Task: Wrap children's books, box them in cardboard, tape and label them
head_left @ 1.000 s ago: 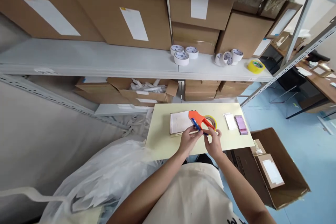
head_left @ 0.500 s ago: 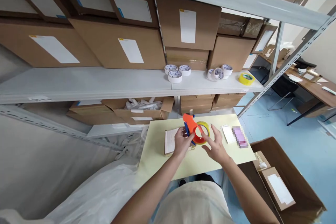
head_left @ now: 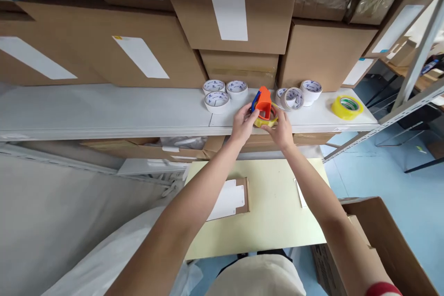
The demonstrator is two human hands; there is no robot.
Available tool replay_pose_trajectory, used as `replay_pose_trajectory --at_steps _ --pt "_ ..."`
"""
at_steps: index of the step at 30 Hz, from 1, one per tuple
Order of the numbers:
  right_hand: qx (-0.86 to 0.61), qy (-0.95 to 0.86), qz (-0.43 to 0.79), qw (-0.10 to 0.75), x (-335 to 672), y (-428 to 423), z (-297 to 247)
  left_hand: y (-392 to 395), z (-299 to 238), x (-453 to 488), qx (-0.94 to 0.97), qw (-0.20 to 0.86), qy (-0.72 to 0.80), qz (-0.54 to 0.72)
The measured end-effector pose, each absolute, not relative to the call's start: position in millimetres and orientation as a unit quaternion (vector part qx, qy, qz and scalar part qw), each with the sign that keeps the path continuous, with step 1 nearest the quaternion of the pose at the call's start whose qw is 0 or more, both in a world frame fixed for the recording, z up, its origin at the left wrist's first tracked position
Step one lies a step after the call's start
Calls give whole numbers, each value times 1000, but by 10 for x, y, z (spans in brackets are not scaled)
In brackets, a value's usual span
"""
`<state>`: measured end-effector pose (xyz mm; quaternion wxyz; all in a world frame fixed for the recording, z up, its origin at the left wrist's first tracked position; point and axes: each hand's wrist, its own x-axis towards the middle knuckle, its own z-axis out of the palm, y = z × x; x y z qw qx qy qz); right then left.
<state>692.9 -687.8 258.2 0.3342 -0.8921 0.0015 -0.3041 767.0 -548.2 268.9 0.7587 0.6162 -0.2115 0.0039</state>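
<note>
Our left hand [head_left: 243, 125] grips the orange tape dispenser [head_left: 264, 101] by its side, and our right hand [head_left: 282, 132] pinches the yellow tape roll [head_left: 266, 123] against it; both sit between our hands, over the shelf's [head_left: 156, 111] front, though we cannot tell whether they touch it, with white tape rolls [head_left: 217, 101] near either hand and a table [head_left: 274, 212] below

A storeroom: cardboard boxes [head_left: 149, 51] line metal shelves [head_left: 86, 111].
</note>
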Motion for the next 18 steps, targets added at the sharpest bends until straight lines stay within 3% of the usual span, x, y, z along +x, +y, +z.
replay_pose_trajectory --at_steps 6,11,14,18 --pt "-893 -33 -283 348 7117 -6933 2502 -5492 2589 7752 632 742 -221 34" --pt "-889 -24 -275 364 6290 -6669 1966 -4755 2218 7069 738 635 -187 131" --pt "-901 -16 -165 400 5551 -6397 1294 -3979 1633 6471 819 543 -110 149" --pt "-898 37 25 439 4857 -6056 513 -3106 783 5823 866 480 121 68"
